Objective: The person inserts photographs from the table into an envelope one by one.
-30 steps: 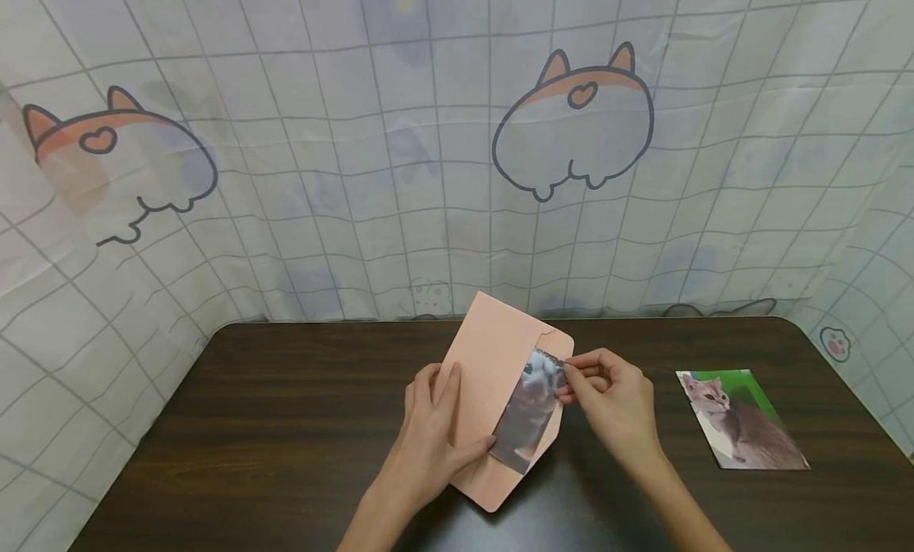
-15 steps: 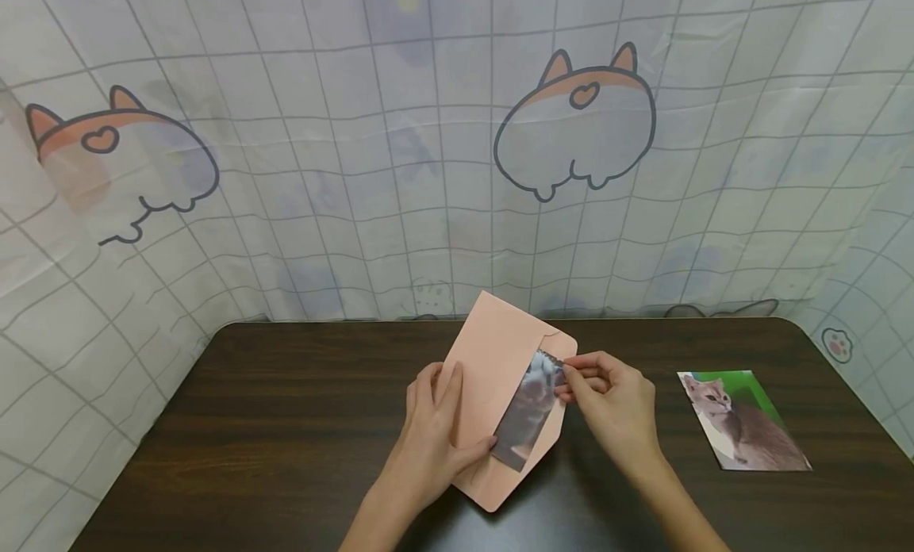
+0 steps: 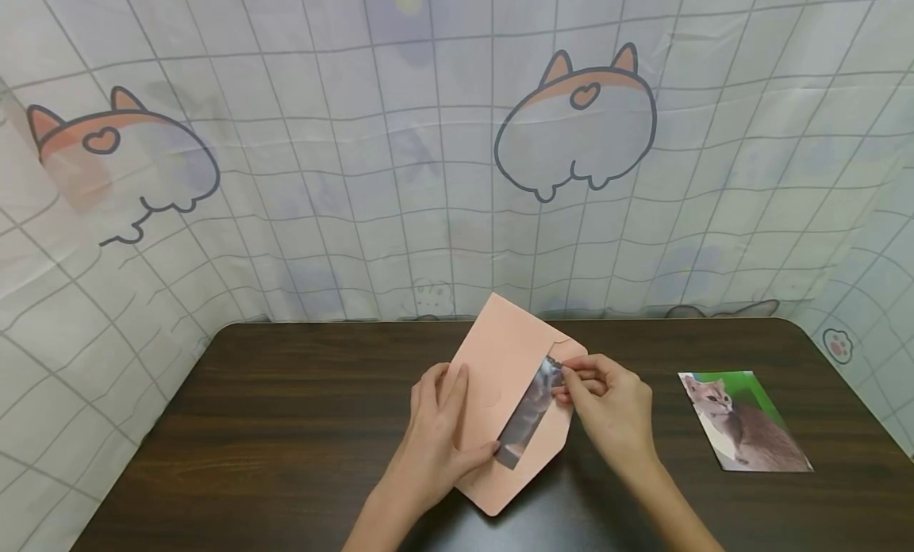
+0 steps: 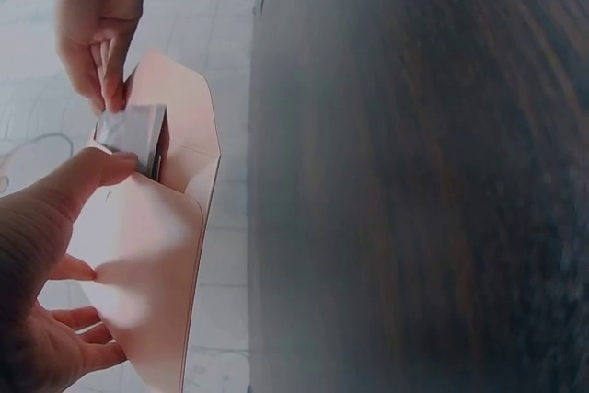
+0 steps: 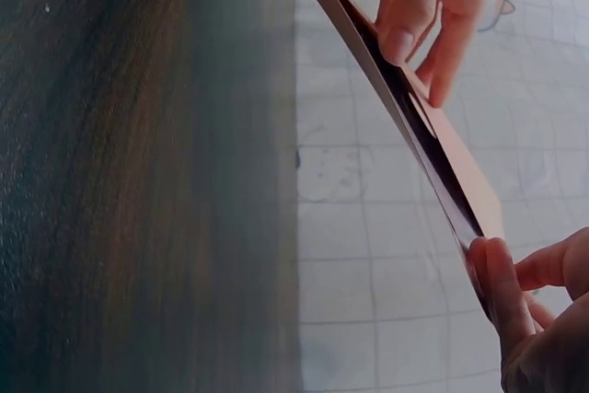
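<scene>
You hold a pink envelope [image 3: 493, 369] tilted above the dark table [image 3: 286, 425], near its middle. Your left hand [image 3: 435, 437] grips the envelope's left side, its thumb on the front by the pocket's mouth. Your right hand [image 3: 612, 401] pinches the far right corner of a greyish photo [image 3: 528, 417], which sits partly inside the pocket. Compared with a second ago, a narrower strip of it shows, so the photo seems to be going deeper, though not yet fully in. A cat photo [image 3: 750, 425] lies flat to the right.
</scene>
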The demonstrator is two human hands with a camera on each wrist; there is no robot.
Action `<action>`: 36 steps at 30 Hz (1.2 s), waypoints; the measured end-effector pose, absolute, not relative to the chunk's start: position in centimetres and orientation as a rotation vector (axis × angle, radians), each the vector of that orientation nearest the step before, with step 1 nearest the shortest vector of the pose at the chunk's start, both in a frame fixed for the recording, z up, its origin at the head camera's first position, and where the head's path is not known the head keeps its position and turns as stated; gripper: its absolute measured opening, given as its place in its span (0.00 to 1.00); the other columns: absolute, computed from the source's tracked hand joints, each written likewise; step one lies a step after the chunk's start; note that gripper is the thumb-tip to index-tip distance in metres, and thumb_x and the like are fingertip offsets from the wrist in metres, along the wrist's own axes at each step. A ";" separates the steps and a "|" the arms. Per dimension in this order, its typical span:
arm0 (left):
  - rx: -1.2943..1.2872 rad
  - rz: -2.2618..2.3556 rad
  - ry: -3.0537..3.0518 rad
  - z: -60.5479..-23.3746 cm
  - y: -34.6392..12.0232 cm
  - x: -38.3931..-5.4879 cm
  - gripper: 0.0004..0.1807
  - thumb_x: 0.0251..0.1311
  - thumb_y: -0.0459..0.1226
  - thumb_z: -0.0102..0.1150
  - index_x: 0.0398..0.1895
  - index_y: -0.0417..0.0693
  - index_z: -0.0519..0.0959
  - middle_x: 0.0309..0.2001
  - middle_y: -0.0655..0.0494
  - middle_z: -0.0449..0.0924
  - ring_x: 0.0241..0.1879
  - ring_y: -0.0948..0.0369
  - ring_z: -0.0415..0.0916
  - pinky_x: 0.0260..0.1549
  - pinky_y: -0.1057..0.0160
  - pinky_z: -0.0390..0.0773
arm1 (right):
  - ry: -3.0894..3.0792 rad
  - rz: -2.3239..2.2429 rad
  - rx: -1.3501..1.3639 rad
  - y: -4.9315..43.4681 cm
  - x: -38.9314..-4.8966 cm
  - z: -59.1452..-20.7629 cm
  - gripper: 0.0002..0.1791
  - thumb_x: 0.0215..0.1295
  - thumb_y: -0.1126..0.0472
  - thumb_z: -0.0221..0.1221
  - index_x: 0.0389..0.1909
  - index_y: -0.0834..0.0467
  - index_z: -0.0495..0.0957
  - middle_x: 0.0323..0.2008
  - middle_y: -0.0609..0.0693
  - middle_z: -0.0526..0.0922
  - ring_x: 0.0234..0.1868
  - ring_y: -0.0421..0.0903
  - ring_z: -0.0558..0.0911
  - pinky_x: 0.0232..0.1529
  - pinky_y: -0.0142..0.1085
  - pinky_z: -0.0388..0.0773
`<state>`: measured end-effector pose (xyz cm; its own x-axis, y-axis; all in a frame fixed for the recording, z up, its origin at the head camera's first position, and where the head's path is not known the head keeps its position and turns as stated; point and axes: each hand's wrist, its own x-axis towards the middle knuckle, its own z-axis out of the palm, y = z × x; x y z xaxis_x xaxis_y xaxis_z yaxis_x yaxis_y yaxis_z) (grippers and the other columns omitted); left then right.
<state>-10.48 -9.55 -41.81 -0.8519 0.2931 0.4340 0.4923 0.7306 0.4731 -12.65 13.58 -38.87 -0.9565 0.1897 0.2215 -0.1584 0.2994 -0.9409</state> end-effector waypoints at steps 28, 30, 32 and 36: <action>-0.702 -0.889 -2.532 -41.4 -9.4 -10.2 0.54 0.47 0.39 0.83 0.79 0.37 0.66 0.71 0.38 0.61 0.68 0.42 0.62 0.58 0.45 0.79 | -2.094 2.014 -0.089 13.3 -12.6 -38.5 0.09 0.71 0.75 0.60 0.48 0.78 0.81 0.41 0.65 0.89 0.28 0.36 0.89 0.35 0.31 0.86; -0.697 -0.901 -2.543 -41.4 -9.5 -10.2 0.54 0.47 0.39 0.83 0.79 0.37 0.66 0.72 0.38 0.61 0.69 0.42 0.62 0.58 0.45 0.79 | -2.088 2.042 -0.100 13.3 -12.6 -38.4 0.10 0.72 0.74 0.61 0.49 0.78 0.80 0.39 0.64 0.89 0.29 0.37 0.90 0.36 0.32 0.86; -0.692 -0.908 -2.553 -41.3 -9.5 -10.2 0.54 0.47 0.39 0.83 0.79 0.37 0.65 0.72 0.38 0.61 0.69 0.42 0.62 0.58 0.45 0.79 | -2.089 2.067 -0.111 13.3 -12.6 -38.3 0.11 0.72 0.74 0.61 0.50 0.78 0.80 0.37 0.62 0.89 0.29 0.37 0.90 0.37 0.32 0.86; -0.678 -0.921 -2.575 -41.2 -9.5 -10.2 0.56 0.46 0.39 0.83 0.79 0.37 0.65 0.73 0.38 0.61 0.71 0.41 0.61 0.58 0.44 0.80 | -2.095 2.106 -0.129 13.4 -12.7 -38.1 0.12 0.71 0.75 0.62 0.51 0.80 0.79 0.34 0.59 0.90 0.28 0.38 0.90 0.37 0.32 0.87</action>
